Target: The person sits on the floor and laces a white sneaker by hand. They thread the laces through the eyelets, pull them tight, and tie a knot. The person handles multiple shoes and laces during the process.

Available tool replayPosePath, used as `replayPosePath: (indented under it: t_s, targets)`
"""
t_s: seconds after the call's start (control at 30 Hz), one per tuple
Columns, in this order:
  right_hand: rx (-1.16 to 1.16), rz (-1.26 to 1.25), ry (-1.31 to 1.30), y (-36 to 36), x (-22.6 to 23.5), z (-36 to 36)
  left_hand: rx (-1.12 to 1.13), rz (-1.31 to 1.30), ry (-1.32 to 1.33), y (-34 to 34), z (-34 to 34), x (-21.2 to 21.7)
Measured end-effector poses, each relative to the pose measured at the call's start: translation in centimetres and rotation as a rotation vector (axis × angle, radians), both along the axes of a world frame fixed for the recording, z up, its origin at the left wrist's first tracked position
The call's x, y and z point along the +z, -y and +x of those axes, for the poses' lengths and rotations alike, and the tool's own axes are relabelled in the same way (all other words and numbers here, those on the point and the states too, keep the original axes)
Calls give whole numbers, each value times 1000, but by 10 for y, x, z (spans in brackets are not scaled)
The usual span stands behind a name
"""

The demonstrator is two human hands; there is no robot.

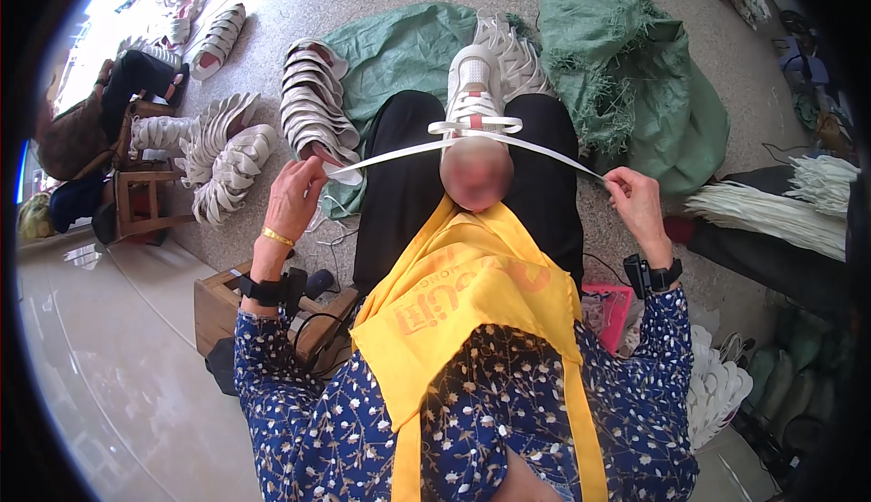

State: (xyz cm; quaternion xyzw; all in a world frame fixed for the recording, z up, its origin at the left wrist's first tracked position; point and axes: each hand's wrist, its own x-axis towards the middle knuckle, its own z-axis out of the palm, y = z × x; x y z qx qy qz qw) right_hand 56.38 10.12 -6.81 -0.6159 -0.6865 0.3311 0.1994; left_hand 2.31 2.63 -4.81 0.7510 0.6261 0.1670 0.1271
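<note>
A white sneaker (474, 68) with pinkish-red patches sits between my knees, its toe pointing away from me. Across its tongue a flat white shoelace (388, 155) lies in a bow with two loops, its long ends stretched out to both sides. At the left, my left hand (296, 195) is closed in a pinch on one lace end. My right hand (637, 207) pinches the other end, out beyond my right knee. The shoe's near end is blurred. A yellow apron (463, 275) covers my lap and touches the shoe's near end.
Stacked white shoe uppers (318, 103) stand left of my knees, with more white uppers (229, 171) farther left. Green woven sacks (626, 84) lie ahead. White lace bundles (771, 216) rest at the right. A wooden stool (222, 307) and a pink container (606, 316) flank me. Another person sits far left.
</note>
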Motion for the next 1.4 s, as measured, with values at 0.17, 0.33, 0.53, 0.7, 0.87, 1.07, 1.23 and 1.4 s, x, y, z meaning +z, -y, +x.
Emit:
replayPosePath:
  t_s: [0.17,0.33,0.53,0.7,0.87,1.07,1.23,1.4]
  targets:
    - [124,-169,33,-12,6,5,-21,-16,8,-5,-4,17]
    - [221,-535,-37,-48,34,-13,-120,-142,43,-48,4,51]
    - [268,-472,-624,-118,79,-46,-35,-53,465,-135,49,99]
    - [53,-439,-941,-85,56,-81,-4,-53,448,-123,90,65]
    - [110,-307,-671,-43,15,-108,-52,-492,645,-62,122,10]
    - [-15,-229,-808,-31,0,-127,-2,-517,813,-52,127,-2]
    - [-9,-141,-790,-27,-2,-137,72,-484,917,-53,130,-5]
    - [-12,-58,-669,-25,-9,-141,121,-419,1028,-50,134,-12]
